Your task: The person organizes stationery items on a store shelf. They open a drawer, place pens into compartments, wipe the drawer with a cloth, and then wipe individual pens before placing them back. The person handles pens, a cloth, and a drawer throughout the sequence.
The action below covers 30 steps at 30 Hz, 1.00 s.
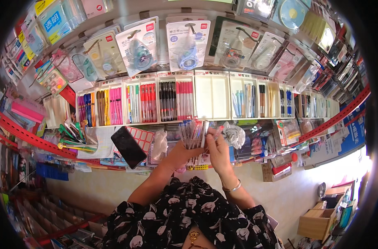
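Observation:
My left hand (pixel 180 152) is closed around a bundle of clear-barrelled pens (pixel 190 132), held upright, several with blue caps. My right hand (pixel 219 151) meets the bundle's right side, its thumb and fingers pinching a pen with a red part (pixel 220 129), blurred there. A whitish pen (pixel 204 133) stands between the two hands. Just beyond them, an open white pen tray (pixel 212 98) has two bare compartments. To its left, a neighbouring tray carries black pens (pixel 168 101) and pink-red pens (pixel 185 101); to its right are light blue pens (pixel 238 104).
A black smartphone (pixel 129 147) lies over a sheet of red-bordered labels (pixel 142 137). Crumpled clear plastic (pixel 234 134) sits right of my hands. Scissors (pixel 75 133) fan out at left. Packaged correction tapes (pixel 189 46) hang above the trays. A red perforated shelf rail (pixel 335 113) curves along the front.

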{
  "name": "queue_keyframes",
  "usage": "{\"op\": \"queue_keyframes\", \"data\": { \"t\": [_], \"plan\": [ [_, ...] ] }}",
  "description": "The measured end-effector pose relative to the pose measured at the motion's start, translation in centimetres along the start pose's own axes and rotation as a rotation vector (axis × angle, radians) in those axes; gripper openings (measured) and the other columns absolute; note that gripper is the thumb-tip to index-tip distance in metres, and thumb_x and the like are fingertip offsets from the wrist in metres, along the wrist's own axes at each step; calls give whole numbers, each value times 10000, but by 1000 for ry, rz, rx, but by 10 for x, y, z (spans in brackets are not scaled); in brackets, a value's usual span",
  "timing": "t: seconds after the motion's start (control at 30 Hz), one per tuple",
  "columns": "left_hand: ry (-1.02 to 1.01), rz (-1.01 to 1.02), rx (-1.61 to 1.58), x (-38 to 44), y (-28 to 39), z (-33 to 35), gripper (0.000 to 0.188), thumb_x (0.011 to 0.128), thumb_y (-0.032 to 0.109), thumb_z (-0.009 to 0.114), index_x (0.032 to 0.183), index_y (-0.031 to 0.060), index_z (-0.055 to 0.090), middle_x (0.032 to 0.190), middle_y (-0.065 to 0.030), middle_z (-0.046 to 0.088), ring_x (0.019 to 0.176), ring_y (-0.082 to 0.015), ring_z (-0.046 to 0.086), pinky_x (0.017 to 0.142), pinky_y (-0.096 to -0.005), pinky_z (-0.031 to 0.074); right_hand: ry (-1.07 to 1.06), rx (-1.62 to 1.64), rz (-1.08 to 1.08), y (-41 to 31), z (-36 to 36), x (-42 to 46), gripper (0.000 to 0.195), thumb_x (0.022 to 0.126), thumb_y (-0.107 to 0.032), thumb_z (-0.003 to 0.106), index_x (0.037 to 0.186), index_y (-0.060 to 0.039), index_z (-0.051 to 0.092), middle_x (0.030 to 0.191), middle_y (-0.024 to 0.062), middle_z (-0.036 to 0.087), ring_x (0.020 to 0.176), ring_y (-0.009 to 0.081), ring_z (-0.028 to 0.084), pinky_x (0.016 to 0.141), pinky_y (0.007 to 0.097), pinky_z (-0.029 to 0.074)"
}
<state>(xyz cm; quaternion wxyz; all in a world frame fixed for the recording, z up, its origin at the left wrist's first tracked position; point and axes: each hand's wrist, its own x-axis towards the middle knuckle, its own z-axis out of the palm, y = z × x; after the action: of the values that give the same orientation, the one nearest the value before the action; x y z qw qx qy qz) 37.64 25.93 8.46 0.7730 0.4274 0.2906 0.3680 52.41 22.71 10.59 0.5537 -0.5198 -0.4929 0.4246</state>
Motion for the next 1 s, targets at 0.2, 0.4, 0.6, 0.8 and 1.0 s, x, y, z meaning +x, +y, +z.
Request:
{"op": "queue_keyframes", "data": {
  "t": [0.2, 0.4, 0.6, 0.8, 1.0],
  "plan": [
    [156, 102, 291, 1, 5, 7, 232, 854, 140, 673, 1036, 5, 625, 862, -63, 674, 766, -144, 640, 688, -302, 512, 81, -71, -144, -13, 7, 1, 244, 994, -105, 468, 1205, -4, 535, 902, 14, 585, 772, 67, 521, 677, 218, 457],
    [153, 190, 496, -5, 11, 11, 327, 874, 171, 668, 1152, 26, 578, 966, -46, 656, 891, -109, 614, 769, -276, 493, 42, -42, -223, 3, 14, 3, 361, 847, -111, 707, 1167, -28, 563, 747, -16, 484, 621, 48, 415, 535, 190, 384],
    [145, 185, 544, -5, 3, 6, 448, 859, 179, 684, 1250, 43, 513, 1048, -48, 632, 940, -116, 581, 823, -296, 478, -59, 67, -66, -4, 13, -3, 439, 818, -84, 729, 1194, -22, 510, 781, -36, 482, 675, 38, 423, 600, 190, 397],
    [114, 89, 544, -5, -7, -1, 490, 835, 136, 690, 1273, 45, 491, 1044, -65, 633, 938, -117, 582, 790, -299, 491, -131, 311, 45, -4, 5, 3, 390, 832, -30, 675, 1177, -17, 494, 922, 0, 585, 797, 62, 543, 714, 216, 467],
    [29, 107, 524, -10, -16, 3, 522, 819, 124, 694, 1280, 31, 468, 1040, -51, 613, 898, -106, 564, 762, -279, 489, -39, 316, 85, 4, 7, -2, 327, 830, 13, 608, 1139, -12, 502, 895, 8, 579, 782, 65, 532, 687, 222, 466]
  ]
}}
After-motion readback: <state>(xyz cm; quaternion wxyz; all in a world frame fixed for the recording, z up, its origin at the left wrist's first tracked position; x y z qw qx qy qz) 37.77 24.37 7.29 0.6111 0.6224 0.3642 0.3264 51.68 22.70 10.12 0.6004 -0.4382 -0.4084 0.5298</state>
